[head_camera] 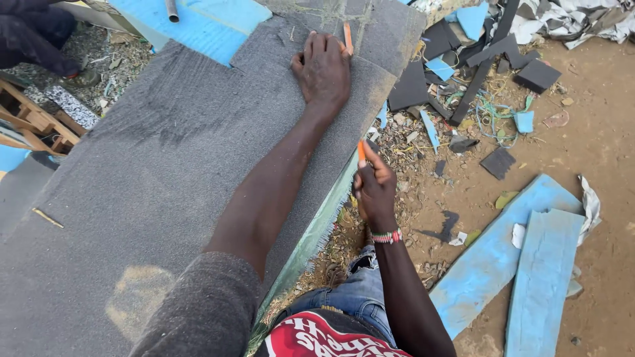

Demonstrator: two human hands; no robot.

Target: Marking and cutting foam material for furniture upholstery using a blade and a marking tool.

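A big dark grey foam slab [165, 172] fills the left and middle of the view. My left hand [323, 69] presses flat on its far end, fingers together, beside an orange pencil-like stick [348, 38] that lies on the slab at my fingertips. My right hand [374, 188] is closed around an orange-handled cutter [361, 151], held upright at the slab's right edge [337, 192], where a greenish lower layer shows.
Blue foam [198, 26] and a metal pipe [172, 10] lie at the slab's far end. Dark and blue foam offcuts [476, 73] litter the dirt at right. Two long blue foam strips [522, 258] lie on the ground. A wooden frame [33, 122] stands at left.
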